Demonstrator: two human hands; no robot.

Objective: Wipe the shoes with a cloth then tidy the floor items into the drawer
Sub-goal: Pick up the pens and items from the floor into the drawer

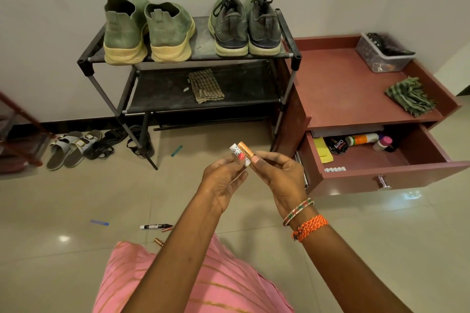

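My left hand [223, 180] pinches a white battery [235, 151] and my right hand [278, 175] pinches an orange battery [246, 149]; the two touch side by side above the floor. The maroon drawer [391, 173] stands open at the right, holding a shoe polish tin [337, 145], bottles and a yellow cloth. A black marker [155, 226] and two small copper batteries [159, 241] lie on the floor near my knee. Two green shoe pairs [150, 33] [245, 28] sit on the rack's top shelf. A checked cloth [206, 86] lies on the lower shelf.
A green cloth [409, 96] and a plastic box [384, 53] rest on the cabinet top. Sandals [73, 147] lie on the floor under the rack's left end. A teal strip [176, 150] and a blue strip [99, 222] lie on the tiles.
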